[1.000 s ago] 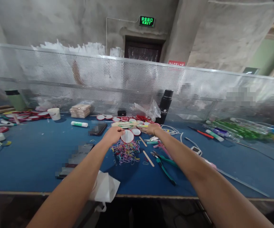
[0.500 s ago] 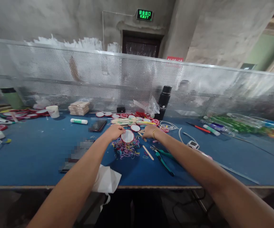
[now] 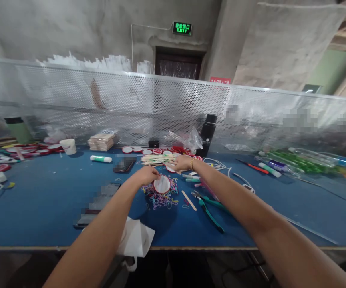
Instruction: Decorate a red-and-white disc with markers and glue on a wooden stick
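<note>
My left hand (image 3: 148,175) pinches the edge of a round white disc (image 3: 162,184) with a red rim. The disc is held over a heap of small coloured wire clips (image 3: 162,200), hiding part of it. My right hand (image 3: 182,163) reaches to the right end of a pile of flat wooden sticks (image 3: 155,159). Its fingertips are blurred and partly hidden, so I cannot make out whether they grip a stick. A second white disc lies partly under that hand. One loose wooden stick (image 3: 189,201) lies beside the clips, left of teal-handled pliers (image 3: 210,214).
Behind the sticks are more red-rimmed discs (image 3: 127,150) and a black bottle (image 3: 208,134). Left stand a glue stick (image 3: 101,159), a phone (image 3: 125,164), a paper cup (image 3: 68,147) and stacked wooden pieces (image 3: 101,142). White cloth (image 3: 138,238) hangs over the front edge.
My right hand has moved slightly left and farther back, onto the stick pile. Pens beside it now show. My left hand still holds the disc, now lower in view; the camera has tilted up slightly.
</note>
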`<action>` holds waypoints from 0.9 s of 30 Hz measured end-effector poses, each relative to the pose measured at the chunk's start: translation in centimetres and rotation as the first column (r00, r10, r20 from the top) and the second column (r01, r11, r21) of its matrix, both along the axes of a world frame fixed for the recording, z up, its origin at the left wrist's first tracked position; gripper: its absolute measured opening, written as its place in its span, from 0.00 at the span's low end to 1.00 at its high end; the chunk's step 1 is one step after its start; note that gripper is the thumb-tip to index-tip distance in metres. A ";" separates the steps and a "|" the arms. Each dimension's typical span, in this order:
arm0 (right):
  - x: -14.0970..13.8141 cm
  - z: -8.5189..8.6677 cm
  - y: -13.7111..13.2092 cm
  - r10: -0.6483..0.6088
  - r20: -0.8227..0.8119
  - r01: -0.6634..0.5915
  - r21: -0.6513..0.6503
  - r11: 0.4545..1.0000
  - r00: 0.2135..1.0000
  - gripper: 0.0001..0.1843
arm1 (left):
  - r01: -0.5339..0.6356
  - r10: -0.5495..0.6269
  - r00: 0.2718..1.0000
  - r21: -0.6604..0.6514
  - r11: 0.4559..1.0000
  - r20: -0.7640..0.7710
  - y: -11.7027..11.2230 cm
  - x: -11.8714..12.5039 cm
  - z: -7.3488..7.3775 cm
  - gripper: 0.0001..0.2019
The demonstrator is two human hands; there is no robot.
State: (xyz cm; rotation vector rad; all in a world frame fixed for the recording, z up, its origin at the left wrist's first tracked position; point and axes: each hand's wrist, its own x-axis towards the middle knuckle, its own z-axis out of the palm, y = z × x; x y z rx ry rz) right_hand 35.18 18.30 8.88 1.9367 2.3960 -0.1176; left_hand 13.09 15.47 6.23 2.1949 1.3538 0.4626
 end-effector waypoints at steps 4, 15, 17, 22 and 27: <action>0.0 0.4 1.4 0.049 -0.050 -0.048 0.028 0.998 0.998 0.22 | -0.010 0.012 0.999 0.030 0.999 -0.051 -0.6 0.0 0.3 0.10; 5.0 1.0 8.1 -0.090 -0.139 0.123 0.258 0.958 0.986 0.18 | -0.034 0.034 0.999 0.014 0.999 0.027 -0.2 0.1 -0.6 0.15; 4.7 2.2 9.3 -0.101 -0.195 0.166 0.357 0.919 0.976 0.23 | -0.065 0.063 0.994 0.017 0.998 0.084 0.2 0.0 -0.9 0.15; 2.2 2.9 8.2 0.038 -0.321 0.059 0.290 0.955 0.946 0.19 | -0.158 0.140 0.974 0.090 0.983 0.179 1.1 -0.3 -1.4 0.13; -0.1 1.2 2.0 0.155 -0.705 -0.417 -0.216 0.883 0.692 0.22 | -0.231 0.191 0.946 0.132 0.964 0.262 1.5 0.0 -1.4 0.11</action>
